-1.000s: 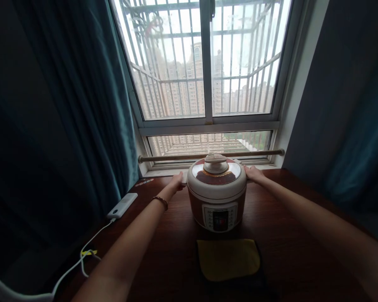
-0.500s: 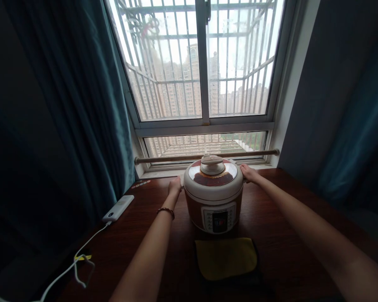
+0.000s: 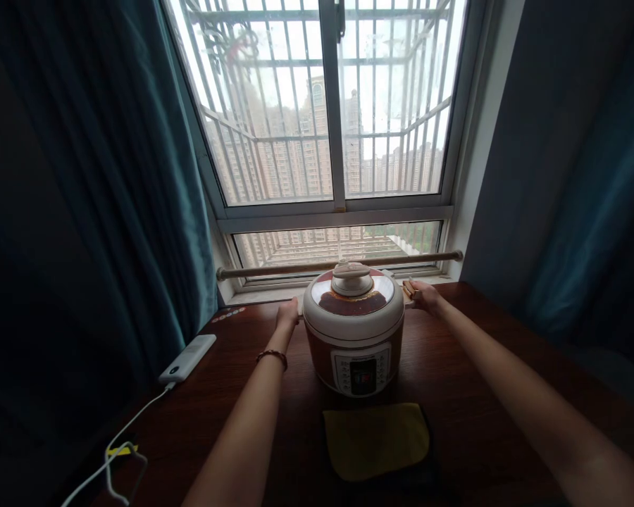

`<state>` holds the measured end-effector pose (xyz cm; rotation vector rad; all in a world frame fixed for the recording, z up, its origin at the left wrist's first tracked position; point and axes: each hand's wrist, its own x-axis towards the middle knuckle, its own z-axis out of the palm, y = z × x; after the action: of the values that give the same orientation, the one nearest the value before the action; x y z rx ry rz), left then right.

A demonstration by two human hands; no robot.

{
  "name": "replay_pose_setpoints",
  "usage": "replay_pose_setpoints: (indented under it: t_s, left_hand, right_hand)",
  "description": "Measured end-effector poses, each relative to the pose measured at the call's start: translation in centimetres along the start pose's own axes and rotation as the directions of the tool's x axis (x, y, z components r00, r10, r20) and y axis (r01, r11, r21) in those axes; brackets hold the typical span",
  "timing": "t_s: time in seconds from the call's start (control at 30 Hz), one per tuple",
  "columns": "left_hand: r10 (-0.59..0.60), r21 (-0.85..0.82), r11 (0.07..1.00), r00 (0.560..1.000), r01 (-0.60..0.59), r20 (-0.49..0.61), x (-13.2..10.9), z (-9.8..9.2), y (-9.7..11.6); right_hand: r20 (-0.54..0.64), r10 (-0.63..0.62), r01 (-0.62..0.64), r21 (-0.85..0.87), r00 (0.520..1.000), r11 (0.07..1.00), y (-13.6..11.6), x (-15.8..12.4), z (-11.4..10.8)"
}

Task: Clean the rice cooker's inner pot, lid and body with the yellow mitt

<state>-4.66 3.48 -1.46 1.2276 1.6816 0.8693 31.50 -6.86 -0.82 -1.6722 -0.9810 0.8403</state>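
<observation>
An electric pressure cooker (image 3: 353, 334), white and brown with a knobbed lid and a front control panel, stands upright on the dark wooden table (image 3: 486, 394). My left hand (image 3: 287, 312) is closed round the side handle on its left. On the opposite side, my right hand (image 3: 424, 295) has its fingers curled at the other handle, part of which shows beneath them. Just in front of the cooker lies a folded yellow cloth (image 3: 377, 440) with a dark border.
A white power strip (image 3: 187, 359) rests at the table's left, its white cable (image 3: 140, 412) running toward me past a yellow tag (image 3: 122, 449). Behind the cooker are a rail (image 3: 275, 270) and a barred window. A blue curtain (image 3: 153, 211) hangs at left.
The view has shifted slightly, moving most things a little left in the picture. My right hand sits a bit farther out from the cooker's body, and more of that handle shows.
</observation>
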Motion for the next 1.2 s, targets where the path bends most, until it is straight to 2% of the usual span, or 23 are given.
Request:
replay_pose_setpoints:
  t_s: [0.13,0.23,0.3,0.43,0.6,0.77,0.9,0.97,1.07,1.13,1.2]
  left_hand:
    - [-0.022,-0.028,0.999,1.000,0.022,-0.002,-0.1,0.1,0.0]
    - [-0.030,-0.047,0.998,1.000,0.030,-0.002,-0.6,0.0,0.2]
    - [-0.032,-0.052,0.998,0.999,0.032,-0.003,-0.9,-0.1,0.4]
    - [-0.032,-0.054,0.998,0.999,0.031,-0.016,-1.5,-0.1,0.8]
    - [0.009,-0.011,1.000,0.999,-0.010,-0.048,-1.8,0.3,0.8]
    - [0.142,0.069,0.989,0.979,-0.133,-0.145,-2.8,-0.6,2.0]
    - [0.356,0.116,0.934,0.905,-0.338,-0.231,-4.6,-1.3,6.2]
    - [0.478,0.134,0.878,0.850,-0.459,-0.221,-6.0,-0.1,9.1]
    - [0.628,0.169,0.776,0.769,-0.608,-0.120,-8.6,3.9,12.6]
    - [0.684,0.204,0.718,0.729,-0.666,-0.026,-10.2,7.4,13.7]
    - [0.698,0.260,0.681,0.714,-0.685,0.056,-11.3,10.3,13.8]
  right_hand:
    - [0.091,0.135,-0.135,-0.008,0.987,0.991,-0.8,0.6,-0.7]
    - [0.064,0.200,-0.196,-0.058,0.978,0.979,-1.7,1.6,-0.5]
    - [-0.006,0.162,-0.162,-0.075,0.987,0.984,-2.1,2.3,-0.1]
    - [-0.160,0.010,-0.026,-0.096,0.987,0.995,-1.9,3.2,0.9]
    - [-0.249,-0.089,0.062,-0.118,0.964,0.991,-0.7,3.5,1.4]
    - [-0.290,-0.106,0.067,-0.141,0.951,0.988,-0.6,3.6,1.3]
    - [-0.278,-0.087,0.047,-0.149,0.957,0.988,-0.9,3.6,1.4]
    - [-0.276,-0.077,0.037,-0.149,0.958,0.988,-1.1,3.5,1.4]
    - [-0.275,-0.066,0.025,-0.151,0.959,0.988,-1.3,3.1,1.4]
    - [-0.274,-0.062,0.019,-0.158,0.960,0.987,-1.5,2.8,1.4]
    - [-0.274,-0.062,0.015,-0.171,0.960,0.985,-1.7,2.6,1.4]
